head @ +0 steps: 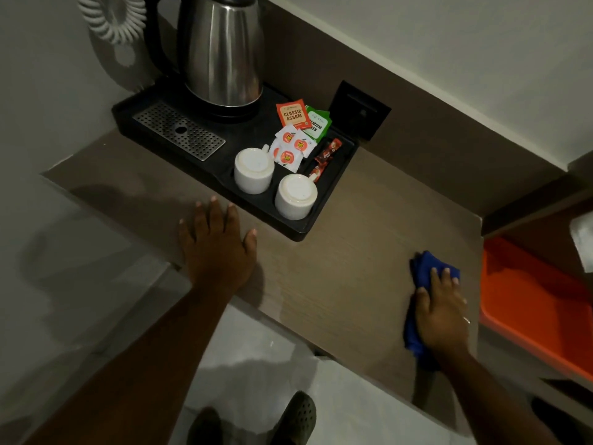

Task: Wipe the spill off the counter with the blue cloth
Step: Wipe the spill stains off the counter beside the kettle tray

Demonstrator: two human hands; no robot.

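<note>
Tray: kettle, cups, sachets. Blue cloth on counter.

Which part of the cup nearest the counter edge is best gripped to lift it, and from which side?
Probably the wall of the cup, clasped from straight above. It stands upside down in a tray well, flat base up, and its handle points back toward the sachets, away from the person, so the handle looks awkward to reach.

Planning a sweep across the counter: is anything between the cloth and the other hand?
Nothing visible. The counter lies bare between the blue cloth under the right hand and the left hand. The front corner of the black tray sits just behind that path.
</note>
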